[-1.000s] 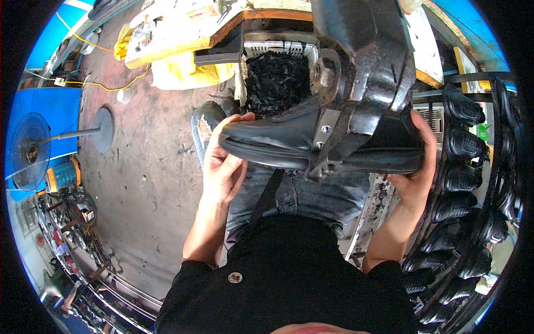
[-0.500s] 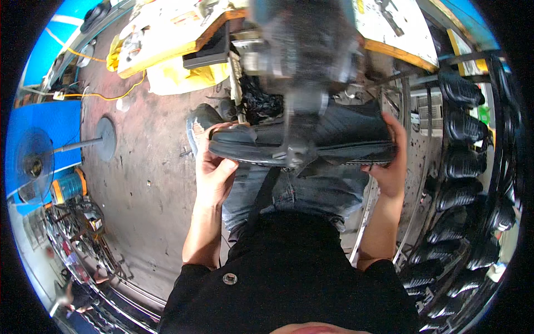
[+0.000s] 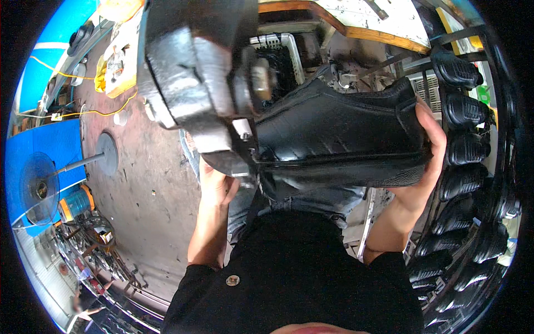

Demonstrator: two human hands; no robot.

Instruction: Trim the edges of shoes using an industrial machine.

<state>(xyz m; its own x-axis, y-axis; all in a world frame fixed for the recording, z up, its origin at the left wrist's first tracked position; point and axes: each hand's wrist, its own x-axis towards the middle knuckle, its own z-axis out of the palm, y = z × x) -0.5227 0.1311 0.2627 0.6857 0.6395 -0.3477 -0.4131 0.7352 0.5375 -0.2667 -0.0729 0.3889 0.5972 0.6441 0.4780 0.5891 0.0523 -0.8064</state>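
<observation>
A black leather shoe [image 3: 339, 133] lies sideways across my lap, up against the metal head of a machine [image 3: 203, 83]. The shoe's sole edge faces me and meets the machine's lower tip. My right hand [image 3: 431, 147] wraps round the heel end, fingers along its back. At the toe end, my left hand [image 3: 216, 181] is closed on the shoe, its fingers largely hidden behind the machine head. That head also covers much of the toe.
On the right stands a rack holding several black shoes [image 3: 467, 150]. A white basket [image 3: 292, 53] with dark material sits beyond the machine, near a wood-edged table [image 3: 384, 40]. To the left are a standing fan [image 3: 41, 186] and a yellow cord [image 3: 92, 115].
The machine head has shifted left in view and looks larger. The shoe appears closer and turned, with more of its side showing, and my right hand has moved slightly right.
</observation>
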